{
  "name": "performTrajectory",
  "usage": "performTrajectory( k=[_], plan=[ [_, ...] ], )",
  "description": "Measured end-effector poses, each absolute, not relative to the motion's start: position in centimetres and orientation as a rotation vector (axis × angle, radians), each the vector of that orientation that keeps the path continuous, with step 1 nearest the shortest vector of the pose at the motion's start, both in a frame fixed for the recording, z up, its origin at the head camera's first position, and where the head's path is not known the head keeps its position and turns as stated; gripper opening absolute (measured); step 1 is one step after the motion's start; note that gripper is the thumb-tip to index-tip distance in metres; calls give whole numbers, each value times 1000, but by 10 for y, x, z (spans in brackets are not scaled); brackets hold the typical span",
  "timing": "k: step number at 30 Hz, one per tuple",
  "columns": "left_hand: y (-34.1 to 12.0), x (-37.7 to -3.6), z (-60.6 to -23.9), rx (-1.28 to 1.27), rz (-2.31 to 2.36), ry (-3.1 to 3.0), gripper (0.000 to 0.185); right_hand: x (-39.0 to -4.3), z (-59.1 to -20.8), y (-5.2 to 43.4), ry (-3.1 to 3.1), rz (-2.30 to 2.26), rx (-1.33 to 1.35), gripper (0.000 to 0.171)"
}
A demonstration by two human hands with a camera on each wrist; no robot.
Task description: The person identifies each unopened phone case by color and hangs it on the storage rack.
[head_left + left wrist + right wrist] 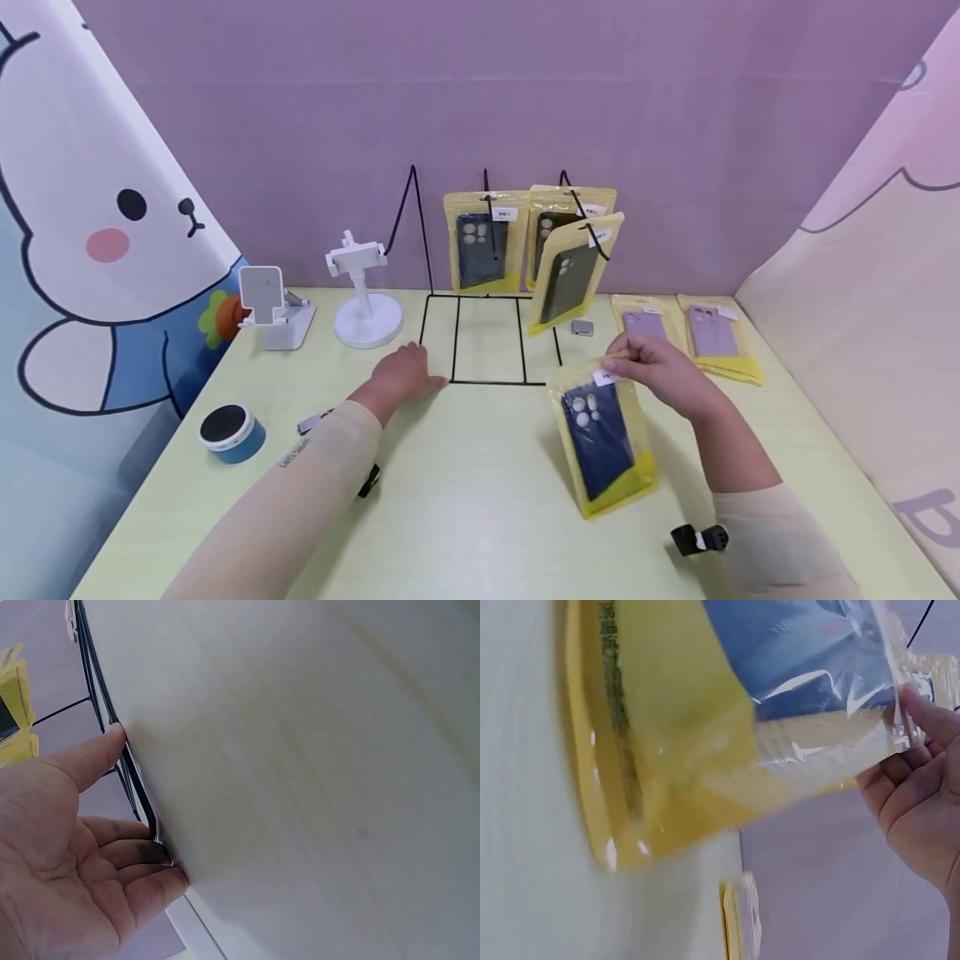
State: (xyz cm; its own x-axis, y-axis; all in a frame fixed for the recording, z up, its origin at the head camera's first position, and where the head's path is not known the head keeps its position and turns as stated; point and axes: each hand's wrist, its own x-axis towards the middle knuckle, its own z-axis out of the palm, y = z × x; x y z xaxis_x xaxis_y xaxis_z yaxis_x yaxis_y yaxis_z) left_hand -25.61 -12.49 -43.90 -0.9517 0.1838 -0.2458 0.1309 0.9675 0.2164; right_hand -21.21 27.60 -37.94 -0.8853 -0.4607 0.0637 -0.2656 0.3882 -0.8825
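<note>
My right hand [660,371] pinches the pouch [603,442] by its top edge, above the table [465,500]; light, floppy, slick film. My left hand [405,375] lies open, steadying the rack [487,342].

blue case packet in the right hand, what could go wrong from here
The right hand pinches the blue case packet only by its top edge, so the slick plastic might slip out. The black wire rack looks light; the left hand touches only its front corner, so a bump could shift it. One hung dark packet already tilts and could drop.
</note>
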Motion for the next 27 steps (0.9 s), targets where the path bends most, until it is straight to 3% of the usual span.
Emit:
performTrajectory(
  k=[10,27],
  plan=[
    [-126,-257,-436,245,241,2848,76,-217,-359,234,2418,-1754,-763,16],
    [-136,-264,-428,378,193,2820,42,-221,-323,163,2292,-2132,-791,10]
  ],
)
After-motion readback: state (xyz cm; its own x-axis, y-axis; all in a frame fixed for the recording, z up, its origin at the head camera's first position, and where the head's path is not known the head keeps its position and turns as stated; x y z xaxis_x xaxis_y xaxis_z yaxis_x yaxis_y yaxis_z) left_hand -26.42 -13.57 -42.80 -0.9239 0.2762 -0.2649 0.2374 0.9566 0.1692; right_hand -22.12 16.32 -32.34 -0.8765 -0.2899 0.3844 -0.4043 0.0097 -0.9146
